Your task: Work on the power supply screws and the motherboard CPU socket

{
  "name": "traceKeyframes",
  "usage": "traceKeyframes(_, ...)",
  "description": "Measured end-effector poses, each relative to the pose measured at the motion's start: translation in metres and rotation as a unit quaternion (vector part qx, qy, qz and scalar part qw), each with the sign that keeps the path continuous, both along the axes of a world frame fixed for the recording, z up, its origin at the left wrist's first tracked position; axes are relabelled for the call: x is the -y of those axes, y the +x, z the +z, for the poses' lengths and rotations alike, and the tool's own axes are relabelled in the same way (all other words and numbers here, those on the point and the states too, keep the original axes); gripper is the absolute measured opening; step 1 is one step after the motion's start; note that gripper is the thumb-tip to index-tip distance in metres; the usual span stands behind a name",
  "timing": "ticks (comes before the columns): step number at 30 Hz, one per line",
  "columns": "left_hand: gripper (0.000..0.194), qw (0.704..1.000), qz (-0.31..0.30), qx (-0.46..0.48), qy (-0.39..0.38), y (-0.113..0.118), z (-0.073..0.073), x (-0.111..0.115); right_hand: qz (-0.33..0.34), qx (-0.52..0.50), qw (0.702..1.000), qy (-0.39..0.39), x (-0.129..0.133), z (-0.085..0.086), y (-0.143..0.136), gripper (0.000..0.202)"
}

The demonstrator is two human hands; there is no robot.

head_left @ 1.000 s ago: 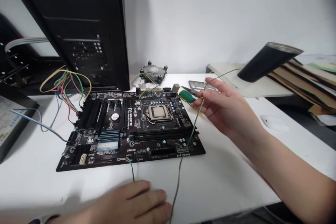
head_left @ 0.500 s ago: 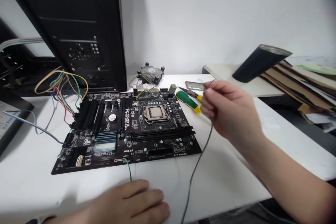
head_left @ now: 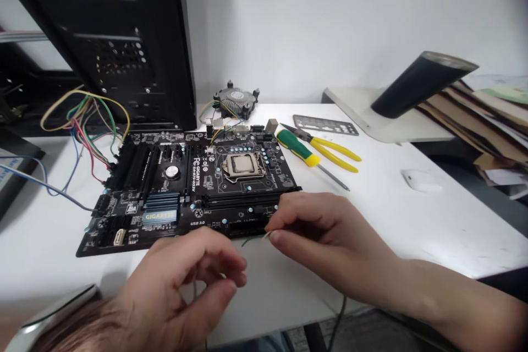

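My right hand [head_left: 330,245] pinches a thin wire [head_left: 252,240] between thumb and forefinger, just off the front edge of a black motherboard [head_left: 214,206]. The wire's green and pale ends stick out to the left of the fingertips. Facing it, my left hand [head_left: 177,280] is curled, with a gap between thumb and fingers. A thin pale strand shows inside its curve; whether the fingers touch it is unclear. The board lies flat, its processor [head_left: 243,164] in the socket and several coloured wires [head_left: 88,121] plugged in along its left side.
Behind the board stand a black computer case [head_left: 124,27] and a cooling fan [head_left: 236,100]. To its right lie a screwdriver [head_left: 297,148], yellow-handled pliers [head_left: 334,151], a metal plate [head_left: 325,124] and a mouse [head_left: 421,180]. A monitor stand [head_left: 412,93] and stacked papers [head_left: 457,115] are farther right.
My right hand has come down and left with the wire, uncovering the pliers and metal plate. My left hand has lifted from the table and curled. The view has shifted slightly.
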State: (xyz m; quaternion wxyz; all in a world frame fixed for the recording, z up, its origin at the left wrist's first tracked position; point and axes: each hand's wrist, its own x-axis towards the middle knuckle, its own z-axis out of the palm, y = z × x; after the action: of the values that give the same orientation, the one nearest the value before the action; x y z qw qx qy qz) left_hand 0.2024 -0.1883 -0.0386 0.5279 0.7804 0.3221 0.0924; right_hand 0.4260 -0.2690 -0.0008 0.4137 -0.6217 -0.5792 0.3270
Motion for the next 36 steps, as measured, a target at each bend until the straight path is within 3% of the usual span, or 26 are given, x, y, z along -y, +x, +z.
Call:
traceKeyframes(4, 0.027, 0.975, 0.038, -0.008, -0.22, 0.032, 0.012, -0.001, 0.025, 0.012, 1.0, 0.006, -0.001, -0.006, -0.001, 0.016)
traceKeyframes(7, 0.036, 0.958, 0.042, -0.036, -0.282, 0.037, 0.017, -0.004, 0.041, 0.028, 0.998, 0.036, -0.001, -0.009, -0.001, 0.015)
traceKeyframes(13, 0.022, 0.953, 0.023, -0.066, -0.295, 0.035, 0.017, -0.004, 0.072, 0.102, 0.983, 0.138, 0.001, -0.018, -0.003, 0.012)
traceKeyframes(21, 0.017, 0.958, 0.0, -0.054, -0.283, 0.038, 0.019, -0.005, 0.094, 0.241, 0.938, 0.229, 0.003, -0.027, -0.003, 0.015)
traceKeyframes(28, 0.019, 0.96, 0.007, -0.051, -0.274, 0.034, 0.015, -0.004, 0.088, 0.3, 0.923, 0.225, 0.006, -0.028, -0.002, 0.019)
traceKeyframes(36, 0.017, 0.969, -0.017, -0.05, -0.243, 0.036, 0.019, -0.005, 0.108, 0.257, 0.935, 0.217, 0.006, -0.024, -0.002, 0.017)
